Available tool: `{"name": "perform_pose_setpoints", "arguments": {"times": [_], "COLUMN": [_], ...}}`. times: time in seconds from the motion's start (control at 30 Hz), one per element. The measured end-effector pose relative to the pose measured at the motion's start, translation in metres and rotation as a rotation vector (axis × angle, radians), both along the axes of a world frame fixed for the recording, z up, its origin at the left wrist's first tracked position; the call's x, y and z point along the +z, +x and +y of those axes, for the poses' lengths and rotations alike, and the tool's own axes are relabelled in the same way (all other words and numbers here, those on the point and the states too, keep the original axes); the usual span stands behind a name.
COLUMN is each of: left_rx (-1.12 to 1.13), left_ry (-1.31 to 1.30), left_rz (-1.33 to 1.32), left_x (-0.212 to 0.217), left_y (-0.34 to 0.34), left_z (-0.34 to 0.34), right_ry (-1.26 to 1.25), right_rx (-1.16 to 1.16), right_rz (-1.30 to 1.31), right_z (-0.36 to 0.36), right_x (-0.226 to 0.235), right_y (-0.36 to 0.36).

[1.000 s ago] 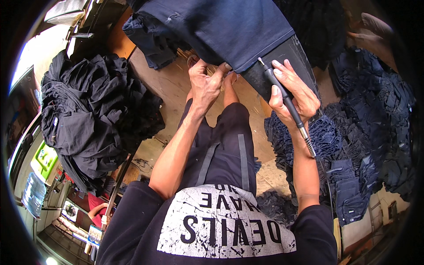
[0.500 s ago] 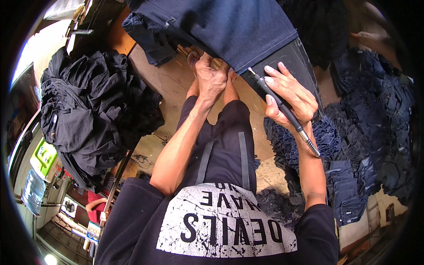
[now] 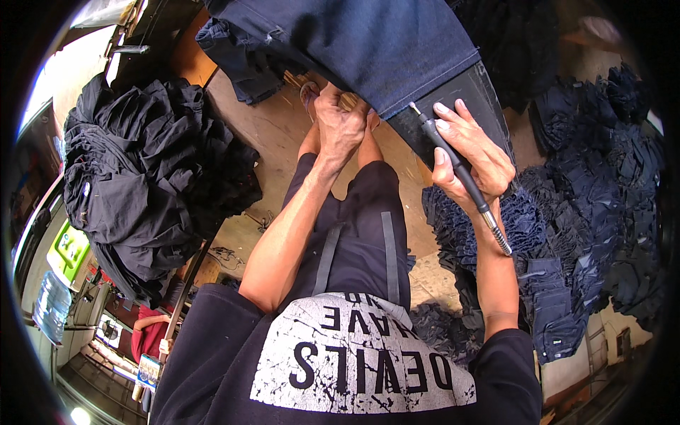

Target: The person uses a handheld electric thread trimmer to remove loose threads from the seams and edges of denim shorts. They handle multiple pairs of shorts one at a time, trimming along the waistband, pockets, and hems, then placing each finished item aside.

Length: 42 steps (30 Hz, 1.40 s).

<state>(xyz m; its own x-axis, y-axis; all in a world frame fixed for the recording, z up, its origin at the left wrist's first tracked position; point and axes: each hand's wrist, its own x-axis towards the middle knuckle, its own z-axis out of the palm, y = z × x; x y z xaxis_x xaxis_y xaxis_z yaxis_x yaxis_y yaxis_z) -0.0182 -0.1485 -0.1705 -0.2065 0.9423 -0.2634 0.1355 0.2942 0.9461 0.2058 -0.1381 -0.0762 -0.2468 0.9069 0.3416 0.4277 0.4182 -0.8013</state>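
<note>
A dark blue denim garment leg point(image 3: 397, 57) is drawn over a flat black board point(image 3: 460, 92), its stitched hem running across the board. My right hand point(image 3: 474, 152) grips a slim black rotary handpiece point(image 3: 453, 157) like a pen, with a spring sleeve at its rear end. The small pale tip of the handpiece is at the hem. Curled at the near left corner of the leg is my left hand point(image 3: 340, 126); its fingertips are turned away, so what they grip is hidden.
A big heap of black garments point(image 3: 149, 177) stands at the left. Stacks of dark blue denim point(image 3: 588, 191) fill the right side, and another pile point(image 3: 489, 219) lies beneath my right forearm. A person in a red top point(image 3: 149, 333) is at the lower left.
My right hand has shifted slightly right with the handpiece, and its tip has slid a short way along the hem. My left hand stays nearly where it was.
</note>
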Motion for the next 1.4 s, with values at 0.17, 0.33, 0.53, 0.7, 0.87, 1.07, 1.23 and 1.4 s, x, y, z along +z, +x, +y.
{"name": "perform_pose_setpoints", "arguments": {"times": [0.17,0.33,0.53,0.7,0.87,1.07,1.23,1.4], "left_rx": [0.026,0.009,0.001,0.018,0.025,0.029,-0.015,-0.107], "left_ry": [0.002,0.024,0.016,0.043,-0.055,0.024,0.142,0.018], "left_rz": [-0.049,0.008,0.001,0.020,-0.007,-0.013,0.071,-0.036], "left_x": [-0.003,-0.007,-0.009,-0.006,-0.001,-0.008,-0.031,-0.057], "left_y": [0.003,0.004,0.006,0.009,0.012,0.012,0.017,0.012], "left_z": [0.001,0.002,0.003,0.005,0.005,0.006,0.005,-0.002], "right_ry": [-0.009,-0.008,-0.005,-0.017,-0.011,-0.016,-0.014,-0.004], "right_rx": [-0.031,-0.036,-0.053,-0.059,-0.087,-0.103,-0.125,-0.153], "right_rz": [-0.020,-0.021,-0.012,-0.017,0.014,0.014,0.008,0.039], "right_z": [0.000,0.000,0.001,0.001,0.001,0.001,0.001,0.000], "right_x": [0.001,0.000,-0.001,0.001,-0.001,-0.001,-0.001,0.000], "right_y": [0.001,0.002,0.002,0.003,0.002,0.004,0.005,0.011]}}
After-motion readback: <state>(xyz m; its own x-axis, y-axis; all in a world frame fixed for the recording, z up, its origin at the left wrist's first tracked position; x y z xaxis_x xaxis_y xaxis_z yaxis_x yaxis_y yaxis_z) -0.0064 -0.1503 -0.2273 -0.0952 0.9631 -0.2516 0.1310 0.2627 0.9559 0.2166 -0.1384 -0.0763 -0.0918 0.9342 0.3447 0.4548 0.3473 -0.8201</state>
